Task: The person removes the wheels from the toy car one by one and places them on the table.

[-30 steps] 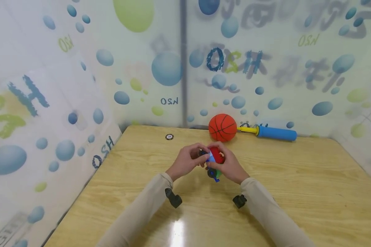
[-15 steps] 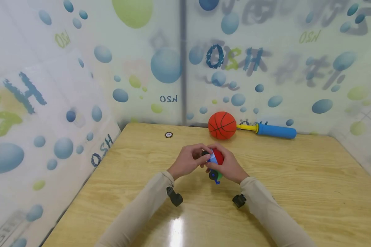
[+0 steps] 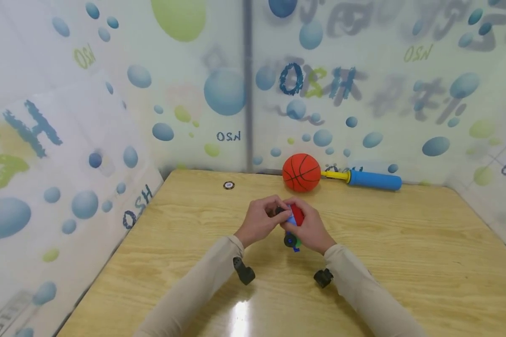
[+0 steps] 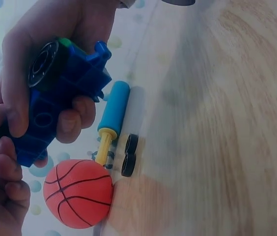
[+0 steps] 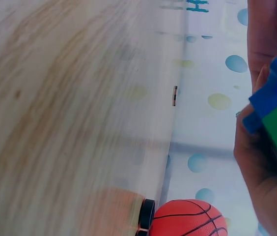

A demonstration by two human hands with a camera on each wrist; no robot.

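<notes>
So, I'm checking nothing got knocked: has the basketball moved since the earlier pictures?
No. In the head view, the basketball keeps the same gap from the dark wall seam; both shift slightly together as the camera moves.

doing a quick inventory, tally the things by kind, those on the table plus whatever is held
ball: 1
pump: 1
round disc: 1
black wheel-like pieces on the table: 2
held toy vehicle, its own wheels not counted: 1
total in view: 6

Beyond the hands [image 3: 262, 222] [image 3: 311, 227] the basketball [image 3: 301, 172] blocks; either side leaves room.
</notes>
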